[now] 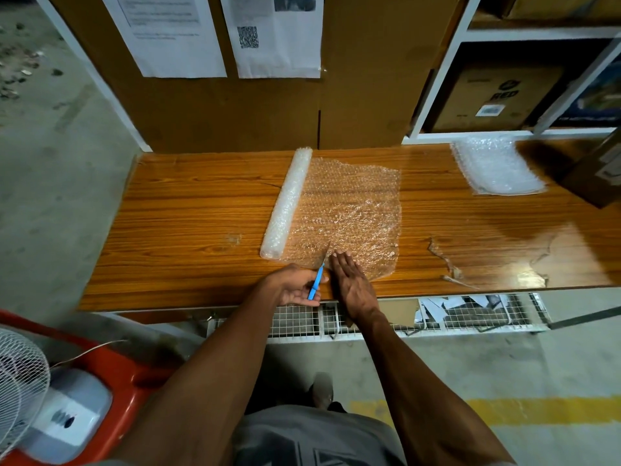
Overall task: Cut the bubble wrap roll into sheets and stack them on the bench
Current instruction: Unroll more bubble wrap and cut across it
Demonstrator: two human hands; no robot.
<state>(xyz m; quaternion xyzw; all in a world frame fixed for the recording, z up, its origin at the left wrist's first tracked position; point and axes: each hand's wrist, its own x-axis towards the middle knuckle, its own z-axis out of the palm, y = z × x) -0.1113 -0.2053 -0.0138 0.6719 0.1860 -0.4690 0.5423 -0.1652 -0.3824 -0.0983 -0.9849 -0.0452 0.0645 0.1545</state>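
My left hand [295,286] grips the blue knife [316,284] at the tabletop's [188,210] near edge; my right hand [349,280] presses flat on the unrolled bubble wrap [349,210]. I would keep that palm beside the cut line and draw the blade straight, parallel to the roll [287,203].

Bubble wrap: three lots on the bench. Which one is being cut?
The unrolled sheet beside the roll: the right hand lies flat on its near edge, and the left hand holds the blue knife there. The stack lies untouched, far right.

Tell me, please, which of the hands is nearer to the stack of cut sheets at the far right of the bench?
The right hand. It lies flat on the unrolled bubble wrap, on the stack's side. The left hand grips the blue knife just beyond it, farther from the stack.
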